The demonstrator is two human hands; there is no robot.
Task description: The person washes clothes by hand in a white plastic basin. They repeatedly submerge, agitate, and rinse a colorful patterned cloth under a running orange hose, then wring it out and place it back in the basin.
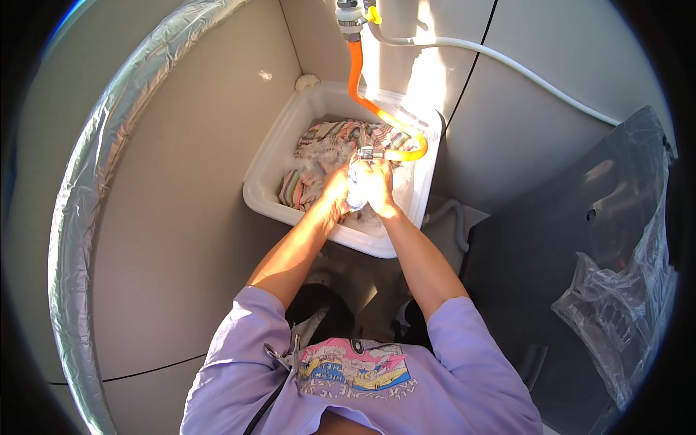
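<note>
Both hands are together over a white plastic basin [260, 191]. In it lies striped cloth [331, 142] among suds. My left hand [338, 187] is on the left side of a pale, wet-looking bundle [357, 190], seemingly cloth. My right hand [380, 182] presses against it from the right; strong glare washes out its fingers. Just above the hands is the metal end fitting [372, 153] of an orange hose [356, 70], which curves down over the basin. Whether a hand touches the fitting is unclear.
A valve with a yellow lever [373, 15] feeds the orange hose. A white hose [505, 58] runs along the wall to the right. A foil-wrapped duct [81, 201] curves at the left. On the right stands a dark panel [522, 228] with clear plastic film [614, 310]. A grey hose [455, 217] bends behind the basin.
</note>
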